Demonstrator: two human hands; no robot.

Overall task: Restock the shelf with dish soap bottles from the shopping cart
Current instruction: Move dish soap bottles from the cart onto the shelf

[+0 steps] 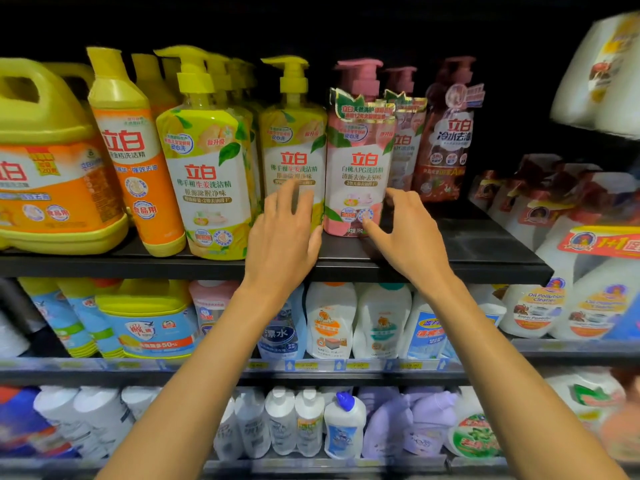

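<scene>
- At centre frame, a person's two bare arms reached up to the top shelf point(485, 252) of a store's cleaning aisle.
- The left hand point(284, 233) lay flat, fingers spread, against the lower front of a yellow pump bottle point(292, 133) of dish soap, gripping nothing.
- The right hand point(408, 230) was open and curled, thumb touching the base of the pink pump bottle point(358, 161), fingers just off its right side; whether they touched it could not be told.
- The pink bottle stood upright near the shelf's front edge, touching the yellow one on its left.
- More yellow and orange bottles and a large yellow jug point(48, 161) filled the left of the frame.
- A dark red bottle point(446, 140) stood to the right, further back.
</scene>
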